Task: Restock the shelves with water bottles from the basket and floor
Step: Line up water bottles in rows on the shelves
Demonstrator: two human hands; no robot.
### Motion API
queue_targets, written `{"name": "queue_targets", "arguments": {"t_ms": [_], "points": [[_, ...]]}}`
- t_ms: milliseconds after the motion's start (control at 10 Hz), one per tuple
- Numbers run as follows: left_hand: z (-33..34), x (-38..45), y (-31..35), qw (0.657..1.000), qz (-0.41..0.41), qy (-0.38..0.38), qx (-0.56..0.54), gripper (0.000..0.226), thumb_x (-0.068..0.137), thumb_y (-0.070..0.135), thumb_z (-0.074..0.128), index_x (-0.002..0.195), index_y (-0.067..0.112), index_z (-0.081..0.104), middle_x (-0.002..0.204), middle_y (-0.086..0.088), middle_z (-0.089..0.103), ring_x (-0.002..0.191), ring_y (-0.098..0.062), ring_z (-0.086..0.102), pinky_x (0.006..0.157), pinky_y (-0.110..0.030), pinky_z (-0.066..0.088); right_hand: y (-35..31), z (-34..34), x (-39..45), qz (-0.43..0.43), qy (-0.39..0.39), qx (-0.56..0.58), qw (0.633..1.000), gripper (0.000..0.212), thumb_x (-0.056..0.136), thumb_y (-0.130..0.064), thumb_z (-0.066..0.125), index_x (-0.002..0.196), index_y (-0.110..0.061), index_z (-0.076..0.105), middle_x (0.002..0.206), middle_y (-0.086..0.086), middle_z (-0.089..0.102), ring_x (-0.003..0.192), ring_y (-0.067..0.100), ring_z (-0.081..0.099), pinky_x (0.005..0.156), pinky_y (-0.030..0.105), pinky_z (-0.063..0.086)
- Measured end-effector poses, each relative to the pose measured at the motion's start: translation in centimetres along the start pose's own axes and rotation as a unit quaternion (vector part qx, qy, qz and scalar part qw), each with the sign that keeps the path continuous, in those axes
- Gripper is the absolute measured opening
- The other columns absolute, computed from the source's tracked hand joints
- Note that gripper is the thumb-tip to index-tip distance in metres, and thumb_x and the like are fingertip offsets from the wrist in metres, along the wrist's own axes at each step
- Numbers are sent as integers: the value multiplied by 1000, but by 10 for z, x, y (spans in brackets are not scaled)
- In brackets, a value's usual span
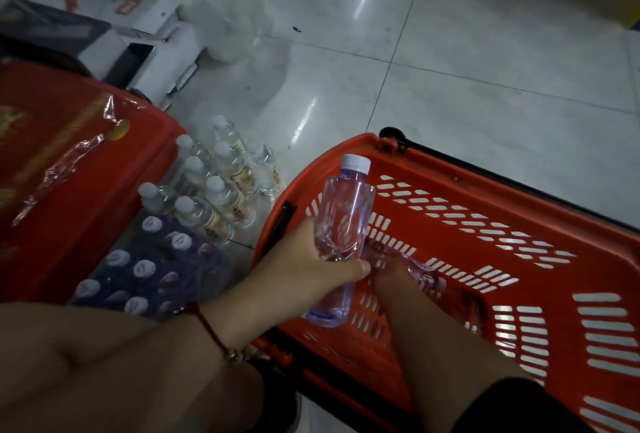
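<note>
- Gripping a bottle (344, 224) round its middle, the left hand (304, 270) holds it above the basket (519, 259), fingers wrapped about it.
- Right hand (391, 276) reaches to the basket floor onto a second bottle (422, 271); whether it has closed on it I cannot tell.
- Held bottle's long axis runs near upright in view, cap (356, 163) away from the person, base toward the wrist.
- Step: emptying the basket. Next likely needs the second bottle secured, then a carry to the shelves, which are out of view.
- Floor bottles (214, 186) stand left of the basket.

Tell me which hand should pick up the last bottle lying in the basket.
Right. The right hand already reaches the bottle on the basket floor; the left hand is busy holding another bottle.
</note>
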State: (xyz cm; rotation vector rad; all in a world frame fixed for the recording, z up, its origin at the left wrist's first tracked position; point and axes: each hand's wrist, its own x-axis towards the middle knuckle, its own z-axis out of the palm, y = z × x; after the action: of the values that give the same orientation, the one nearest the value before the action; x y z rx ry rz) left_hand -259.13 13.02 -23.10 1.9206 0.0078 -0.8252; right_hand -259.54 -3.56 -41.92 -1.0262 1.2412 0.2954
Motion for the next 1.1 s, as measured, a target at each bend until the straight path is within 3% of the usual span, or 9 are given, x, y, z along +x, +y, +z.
{"name": "queue_targets", "arguments": {"t_ms": [100,200,300,400,500,600,800,900,1100], "points": [[-5,-2,0,1000,0,18,0,47,76,33,85,115,38,58,103,20,74,91,6,69,91,-27,54,21,7,98,222,-84,344,908,31,77,-25,58,105,-37,56,129,11,61,106,25,64,87,39,57],[-10,-4,1,999,0,41,-12,44,76,29,86,112,34,60,99,16,76,88,0,72,91,-34,57,-5,14,34,155,-33,332,930,30,86,-34,66,107,-13,66,108,15,72,97,32,71,88,44,58],[-18,-10,7,999,5,36,-40,47,77,29,86,116,32,60,103,8,77,93,-14,75,91,-45,58,-29,18,-55,155,-95,304,935,33,87,-37,70,96,-5,67,77,11,75,60,22,72,59,32,61],[-28,-23,15,995,21,60,-74,48,76,26,87,117,27,61,103,5,78,94,-16,76,91,-47,59,-30,11,-113,116,-169,284,937,34,84,-42,69,81,-8,65,57,5,65,54,14,59,54,24,50],[-42,-40,19,990,45,91,-95,65,61,39,89,117,21,63,106,-2,77,97,-21,75,91,-50,59,-31,14,-159,58,-216,272,936,39,78,-39,72,103,-9,67,97,6,70,90,17,63,92,30,49],[-59,-58,18,984,55,115,-126,63,62,36,89,116,15,63,102,-9,77,93,-30,76,87,-56,59,-30,18,-202,-5,-256,253,933,39,84,-30,69,115,-7,66,117,11,70,106,26,66,92,39,51],[-112,-111,12,966,110,181,-150,35,85,19,81,117,18,65,104,-6,78,94,-21,76,84,-40,60,-29,34,-277,-141,-348,152,914,38,73,-26,67,107,-10,66,106,17,75,104,35,69,90,45,55],[-146,-147,5,950,138,223,-172,33,84,17,78,114,15,66,100,-6,77,88,-16,76,72,-27,59,-23,55,-306,-188,-386,93,898,23,87,-20,58,107,-9,65,97,16,76,88,30,70,78,40,55],[-221,-239,-26,917,151,310,-199,52,72,35,87,117,19,67,102,-3,78,91,-17,76,79,-33,57,9,127,-368,-232,-474,-36,849,39,81,-15,64,118,-6,67,110,23,71,97,39,69,87,49,56]]}}
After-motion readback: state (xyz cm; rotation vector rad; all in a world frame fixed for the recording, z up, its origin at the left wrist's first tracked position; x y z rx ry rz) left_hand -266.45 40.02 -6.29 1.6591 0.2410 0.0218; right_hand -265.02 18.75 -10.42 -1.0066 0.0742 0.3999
